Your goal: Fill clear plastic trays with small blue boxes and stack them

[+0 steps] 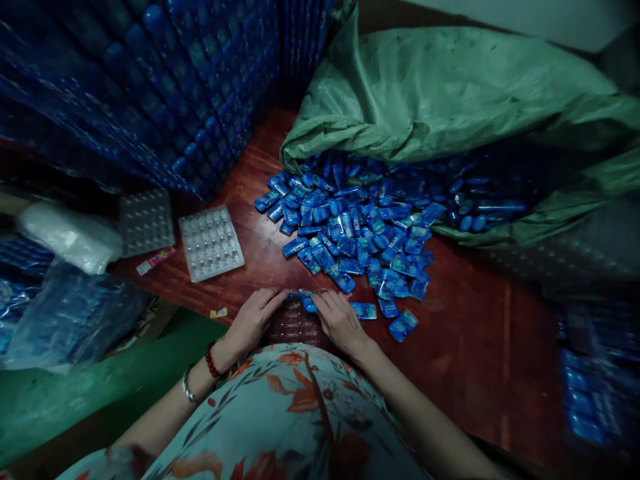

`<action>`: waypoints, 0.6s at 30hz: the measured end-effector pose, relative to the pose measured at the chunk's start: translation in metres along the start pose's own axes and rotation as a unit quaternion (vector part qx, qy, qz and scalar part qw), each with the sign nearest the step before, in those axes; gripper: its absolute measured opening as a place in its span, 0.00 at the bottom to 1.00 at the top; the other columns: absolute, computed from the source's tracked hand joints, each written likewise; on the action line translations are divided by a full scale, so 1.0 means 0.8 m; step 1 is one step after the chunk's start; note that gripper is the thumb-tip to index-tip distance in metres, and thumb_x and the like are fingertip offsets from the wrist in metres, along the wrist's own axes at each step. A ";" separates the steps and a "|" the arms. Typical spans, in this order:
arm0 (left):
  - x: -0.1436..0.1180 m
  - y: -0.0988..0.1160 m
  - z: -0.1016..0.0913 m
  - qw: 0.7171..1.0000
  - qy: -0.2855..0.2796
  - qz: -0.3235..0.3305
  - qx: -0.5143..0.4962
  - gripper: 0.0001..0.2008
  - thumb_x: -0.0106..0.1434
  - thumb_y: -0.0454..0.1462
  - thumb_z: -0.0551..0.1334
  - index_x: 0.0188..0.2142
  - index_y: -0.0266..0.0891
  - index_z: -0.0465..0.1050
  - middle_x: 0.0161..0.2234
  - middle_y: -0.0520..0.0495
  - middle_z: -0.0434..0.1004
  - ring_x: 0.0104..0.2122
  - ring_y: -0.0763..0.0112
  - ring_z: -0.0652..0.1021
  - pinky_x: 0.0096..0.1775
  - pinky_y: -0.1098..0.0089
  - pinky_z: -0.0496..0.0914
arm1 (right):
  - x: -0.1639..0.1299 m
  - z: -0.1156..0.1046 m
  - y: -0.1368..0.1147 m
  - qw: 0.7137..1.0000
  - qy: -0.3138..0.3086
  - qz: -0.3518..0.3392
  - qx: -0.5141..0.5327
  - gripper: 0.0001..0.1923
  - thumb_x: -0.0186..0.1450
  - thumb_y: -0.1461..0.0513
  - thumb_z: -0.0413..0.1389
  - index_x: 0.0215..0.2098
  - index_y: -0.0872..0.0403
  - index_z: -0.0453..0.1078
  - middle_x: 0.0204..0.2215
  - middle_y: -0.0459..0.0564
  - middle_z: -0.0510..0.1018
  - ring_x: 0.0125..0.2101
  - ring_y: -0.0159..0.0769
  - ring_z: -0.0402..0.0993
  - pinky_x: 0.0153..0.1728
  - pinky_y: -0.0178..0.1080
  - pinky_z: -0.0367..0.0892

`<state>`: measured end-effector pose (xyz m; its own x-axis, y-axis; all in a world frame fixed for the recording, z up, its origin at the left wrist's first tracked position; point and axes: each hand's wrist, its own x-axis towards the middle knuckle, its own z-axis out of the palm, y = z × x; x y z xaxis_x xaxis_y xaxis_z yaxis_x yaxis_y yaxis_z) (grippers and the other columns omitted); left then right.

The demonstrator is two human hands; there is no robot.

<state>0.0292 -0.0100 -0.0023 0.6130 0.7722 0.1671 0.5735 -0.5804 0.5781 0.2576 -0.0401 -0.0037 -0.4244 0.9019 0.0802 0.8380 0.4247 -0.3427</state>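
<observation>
A clear plastic blister tray (295, 323) lies on the red-brown table (475, 347) right in front of me, between my hands. My left hand (253, 319) rests on the tray's left edge, fingers curled over it. My right hand (340, 320) sits on the tray's right side and pinches a small blue packet (307, 302) at its top edge. A heap of the same blue packets (360, 233) spreads over the table just beyond my hands, spilling from an open green sack (440, 93).
Two empty clear blister trays (211, 242) (146, 221) lie at the left. Stacks of filled blue trays (165, 87) stand at the back left. Plastic bags (70, 313) lie at the left edge, and more blue trays (590, 393) at the right.
</observation>
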 end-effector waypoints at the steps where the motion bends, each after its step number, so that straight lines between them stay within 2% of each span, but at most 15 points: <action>1: 0.001 -0.001 -0.002 1.000 -0.009 0.023 0.014 0.22 0.65 0.30 0.49 0.58 0.41 0.59 0.45 0.39 0.71 0.43 0.64 0.72 0.44 0.61 0.70 | 0.001 -0.003 0.000 1.000 -0.007 -0.001 -0.004 0.14 0.65 0.69 0.45 0.45 0.58 0.68 0.33 0.54 0.72 0.37 0.41 0.65 0.36 0.40 0.58; 6: 0.015 0.012 -0.009 0.987 -0.090 0.091 0.095 0.21 0.65 0.29 0.49 0.57 0.34 0.59 0.43 0.37 0.71 0.41 0.62 0.72 0.44 0.60 0.69 | 0.012 -0.014 -0.003 0.998 -0.046 -0.014 -0.044 0.12 0.64 0.71 0.45 0.42 0.57 0.68 0.30 0.51 0.71 0.33 0.40 0.63 0.34 0.39 0.56; 9: 0.023 0.025 -0.006 0.974 -0.130 0.104 0.152 0.20 0.64 0.27 0.46 0.56 0.30 0.60 0.42 0.36 0.72 0.43 0.60 0.72 0.46 0.59 0.68 | 0.017 -0.017 -0.007 0.996 -0.069 -0.001 -0.054 0.11 0.63 0.72 0.46 0.37 0.55 0.67 0.29 0.50 0.72 0.33 0.40 0.64 0.35 0.39 0.56; 12: 0.026 0.028 -0.004 0.967 -0.162 0.104 0.165 0.23 0.64 0.26 0.46 0.59 0.30 0.55 0.43 0.37 0.72 0.44 0.61 0.72 0.46 0.61 0.68 | 0.016 -0.015 -0.013 0.996 -0.068 0.027 -0.055 0.10 0.62 0.72 0.48 0.36 0.55 0.67 0.28 0.49 0.72 0.32 0.39 0.64 0.35 0.39 0.56; 15: 0.023 0.017 -0.003 0.971 -0.151 0.122 0.137 0.25 0.65 0.27 0.46 0.61 0.34 0.51 0.44 0.39 0.72 0.44 0.64 0.73 0.48 0.62 0.68 | 0.010 -0.007 -0.017 0.995 -0.051 0.056 -0.064 0.10 0.62 0.72 0.48 0.37 0.55 0.66 0.28 0.49 0.72 0.32 0.39 0.65 0.36 0.39 0.55; 18: 0.022 -0.002 0.004 0.983 -0.086 0.140 0.086 0.23 0.66 0.28 0.46 0.60 0.35 0.53 0.47 0.38 0.71 0.47 0.63 0.72 0.49 0.61 0.68 | 0.012 0.003 -0.019 0.993 -0.044 0.089 -0.070 0.10 0.63 0.72 0.47 0.35 0.54 0.66 0.27 0.50 0.73 0.32 0.39 0.67 0.35 0.39 0.55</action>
<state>0.0409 0.0038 -0.0026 0.8339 0.5299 0.1541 0.4443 -0.8103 0.3822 0.2402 -0.0380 -0.0002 -0.2888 0.9559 -0.0543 0.9391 0.2718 -0.2102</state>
